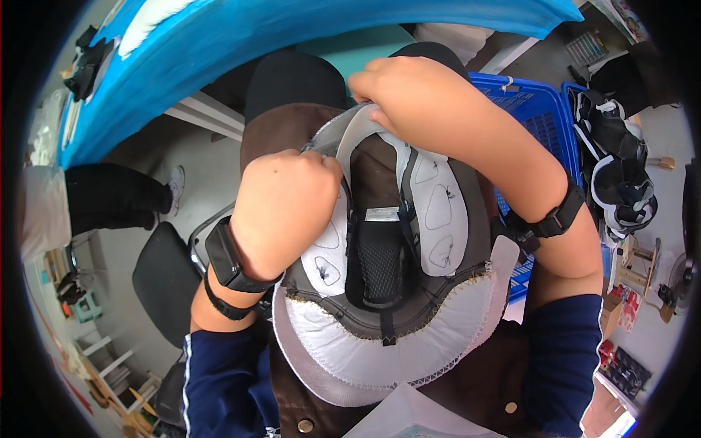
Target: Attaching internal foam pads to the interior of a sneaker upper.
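Across my lap lies a sewn, padded piece (372, 358), grey, white and black, which looks like an unfinished shoe upper. A broad white band with zigzag stitching curves along its near edge, and black mesh fills the middle. White side panels (442, 219) carry drawn outlines and loose dark thread ends. My left hand (288, 208) is closed on the piece's left side, knuckles up, its fingertips hidden. Farther away, my right hand (401, 98) pinches the pale strip (358, 130) at the far end. That strip arches up between the two hands.
Right of my knees stands a blue plastic basket (526, 109). Beyond it several similar black and white pieces (621, 168) are piled. A table with a blue cover (292, 36) runs across the far side. At left are a black chair (166, 281) and a person's dark-trousered legs (117, 193).
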### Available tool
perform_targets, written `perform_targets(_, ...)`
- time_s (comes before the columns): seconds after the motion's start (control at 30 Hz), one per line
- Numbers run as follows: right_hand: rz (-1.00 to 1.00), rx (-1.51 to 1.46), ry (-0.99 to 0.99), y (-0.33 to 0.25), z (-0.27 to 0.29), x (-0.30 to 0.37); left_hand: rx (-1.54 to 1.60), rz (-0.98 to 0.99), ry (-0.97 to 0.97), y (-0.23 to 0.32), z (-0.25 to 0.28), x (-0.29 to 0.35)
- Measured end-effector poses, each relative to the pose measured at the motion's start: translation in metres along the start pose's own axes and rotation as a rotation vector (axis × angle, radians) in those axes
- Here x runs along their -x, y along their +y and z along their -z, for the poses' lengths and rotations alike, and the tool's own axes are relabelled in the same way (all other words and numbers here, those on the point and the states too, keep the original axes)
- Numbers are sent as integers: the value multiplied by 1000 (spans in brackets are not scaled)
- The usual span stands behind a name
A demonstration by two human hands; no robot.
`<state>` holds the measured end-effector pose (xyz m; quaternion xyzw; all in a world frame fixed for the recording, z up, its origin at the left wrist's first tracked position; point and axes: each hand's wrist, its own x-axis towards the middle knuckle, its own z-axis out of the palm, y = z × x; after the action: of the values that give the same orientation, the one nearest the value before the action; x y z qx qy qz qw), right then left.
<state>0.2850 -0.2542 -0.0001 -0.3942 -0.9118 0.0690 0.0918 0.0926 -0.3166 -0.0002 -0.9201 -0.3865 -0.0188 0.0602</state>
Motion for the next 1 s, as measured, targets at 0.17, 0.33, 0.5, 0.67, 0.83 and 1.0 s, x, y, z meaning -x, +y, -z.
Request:
perform_targets(0.17,77,-13,54,-3,-11,-6,74,23,26,-4,-1,4)
perform_targets(0.33,88,-21,52,8,-11,0,195,143,200,-18,-4,-13)
perform_targets(0.5,131,-17,18,-1,-7,-6,1211,214,85,-41,-49,-13)
perform_targets(0.67,172,88,55,3,-6,-6,1171,198,65,-28,-45,-14)
perform_targets(0.83,239,143,96,3,-8,-10,1213,251,96,-24,-52,-5)
perform_targets(1.0,234,130,55,6,-11,-16,1232,245,169,-18,-59,0)
